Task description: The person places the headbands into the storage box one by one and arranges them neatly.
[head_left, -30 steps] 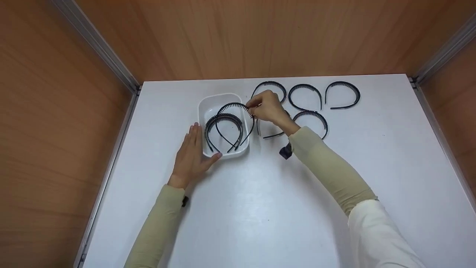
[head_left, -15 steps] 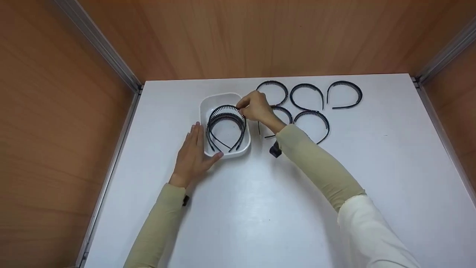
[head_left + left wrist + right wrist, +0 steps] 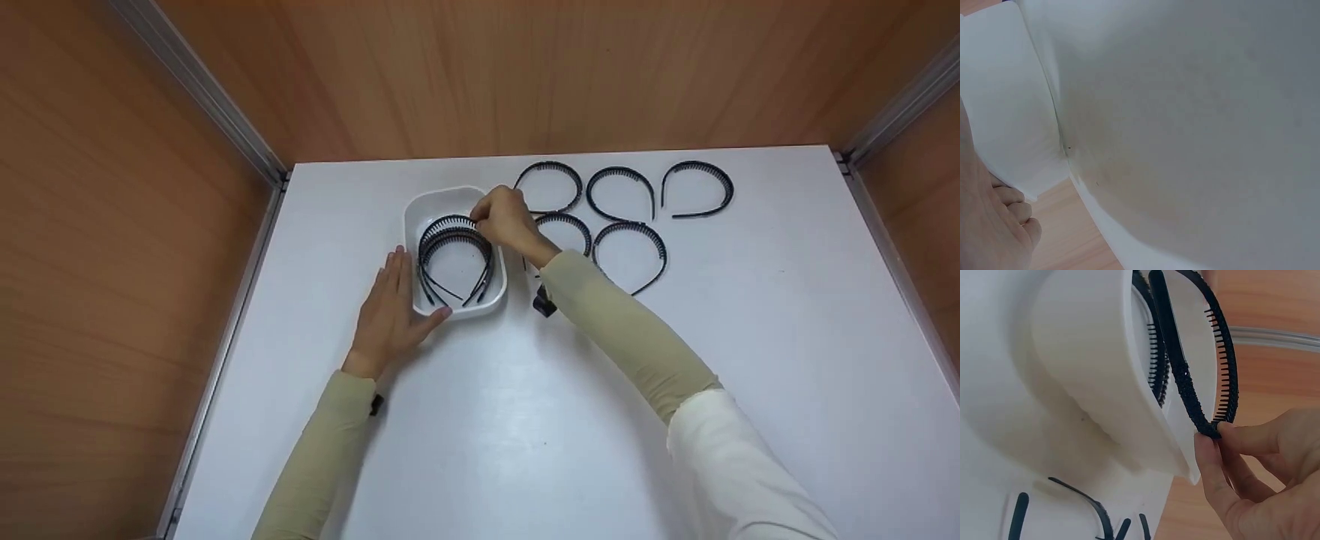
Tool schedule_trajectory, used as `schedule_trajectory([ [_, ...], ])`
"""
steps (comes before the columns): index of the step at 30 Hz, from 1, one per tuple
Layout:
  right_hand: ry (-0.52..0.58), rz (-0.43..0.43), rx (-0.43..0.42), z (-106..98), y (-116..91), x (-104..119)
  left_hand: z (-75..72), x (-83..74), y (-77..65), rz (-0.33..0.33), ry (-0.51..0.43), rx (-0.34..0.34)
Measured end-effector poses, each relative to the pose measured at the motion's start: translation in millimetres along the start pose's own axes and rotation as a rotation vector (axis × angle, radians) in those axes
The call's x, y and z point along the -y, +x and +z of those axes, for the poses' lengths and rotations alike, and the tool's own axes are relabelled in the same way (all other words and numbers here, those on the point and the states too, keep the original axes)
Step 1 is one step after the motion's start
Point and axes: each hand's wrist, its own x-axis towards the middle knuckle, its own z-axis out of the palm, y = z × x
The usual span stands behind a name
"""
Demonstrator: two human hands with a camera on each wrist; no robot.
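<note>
My right hand pinches a black toothed headband between thumb and fingertips, over the right rim of a white plastic tub. In the head view this headband overlaps other black headbands lying inside the tub. My left hand lies along the tub's left side, fingers straight and thumb out at its near corner. The left wrist view shows the tub's outer wall beside that hand.
Several more black headbands lie on the white table right of the tub, among them one at the far right and one nearer. Wood-grain panels stand behind and at the sides.
My right hand has moved left and slightly down with the headband, which now lines up over those in the tub. The left hand has stayed against the tub.
</note>
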Motion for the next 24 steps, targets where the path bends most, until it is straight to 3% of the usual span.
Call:
schedule_trajectory([
  [15,-0.104,-0.011,0.009,17,5,4,0.0,-0.7,-0.3,0.000,0.005,-0.013],
  [24,-0.107,0.034,0.036,24,4,4,-0.3,-1.7,-1.6,0.005,-0.007,-0.021],
])
